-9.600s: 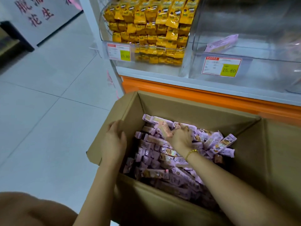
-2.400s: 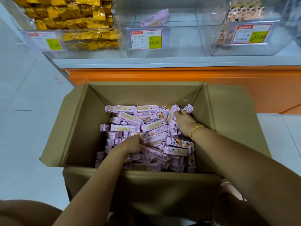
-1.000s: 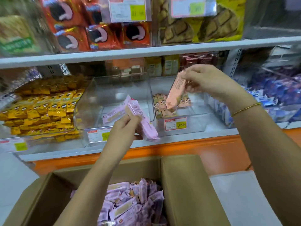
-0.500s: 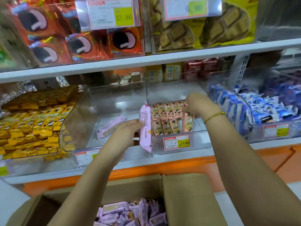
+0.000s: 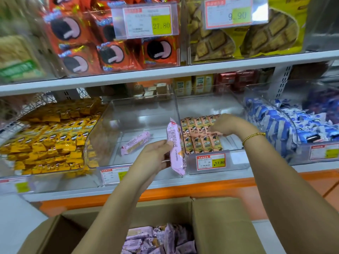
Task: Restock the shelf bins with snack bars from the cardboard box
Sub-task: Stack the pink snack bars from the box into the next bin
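One open cardboard box (image 5: 220, 226) of pink snack bars (image 5: 146, 241) sits below two clear bins, the left bin (image 5: 137, 107) holding a lone pink bar (image 5: 134, 145), the right bin (image 5: 207, 105) rows of peach bars (image 5: 198, 142). Your left hand (image 5: 156, 156) grips an upright pink bar (image 5: 176, 147) before the wall between them; your right hand (image 5: 227, 124) rests on the peach bars, grasp unclear.

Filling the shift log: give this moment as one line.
left hand holds pink bar | right hand on peach bars in bin | cardboard box open
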The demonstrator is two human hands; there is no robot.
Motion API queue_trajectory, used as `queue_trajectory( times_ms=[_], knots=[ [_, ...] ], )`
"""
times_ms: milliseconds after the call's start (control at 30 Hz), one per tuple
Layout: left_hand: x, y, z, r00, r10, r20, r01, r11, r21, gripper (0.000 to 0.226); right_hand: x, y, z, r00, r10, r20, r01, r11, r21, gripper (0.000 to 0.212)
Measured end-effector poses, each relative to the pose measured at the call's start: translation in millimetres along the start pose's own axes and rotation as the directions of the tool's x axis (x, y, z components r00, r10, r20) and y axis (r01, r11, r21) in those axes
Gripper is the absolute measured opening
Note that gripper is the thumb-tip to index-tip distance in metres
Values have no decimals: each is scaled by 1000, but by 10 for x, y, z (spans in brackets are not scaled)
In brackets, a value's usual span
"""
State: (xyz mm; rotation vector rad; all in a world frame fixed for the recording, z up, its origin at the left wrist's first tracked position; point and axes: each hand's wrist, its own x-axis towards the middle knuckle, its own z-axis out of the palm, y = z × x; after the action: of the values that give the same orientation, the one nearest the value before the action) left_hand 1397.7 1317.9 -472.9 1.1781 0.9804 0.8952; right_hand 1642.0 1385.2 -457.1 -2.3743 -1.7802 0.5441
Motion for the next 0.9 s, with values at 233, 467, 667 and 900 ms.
queue_trajectory(
  times_ms=[233,467,667,900],
  knots=[
    [-281,65,-167,995,32,92,12,896,-443,26,-821,-533,-311,908,-255,-332,374,852,367,28],
    [-513,131,-472,997,67,28,-56,953,-297,34,-1488,-1119,136,855,-519,-11,478,778,407,41],
    [-742,134,-922,969,242,-56,-221,943,248,29,-1346,-1397,252,910,-413,-37,351,718,601,31],
    [-819,-91,-1473,891,445,85,-242,310,919,46,-659,-1641,392,983,-133,-126,172,905,389,42]
  ],
)
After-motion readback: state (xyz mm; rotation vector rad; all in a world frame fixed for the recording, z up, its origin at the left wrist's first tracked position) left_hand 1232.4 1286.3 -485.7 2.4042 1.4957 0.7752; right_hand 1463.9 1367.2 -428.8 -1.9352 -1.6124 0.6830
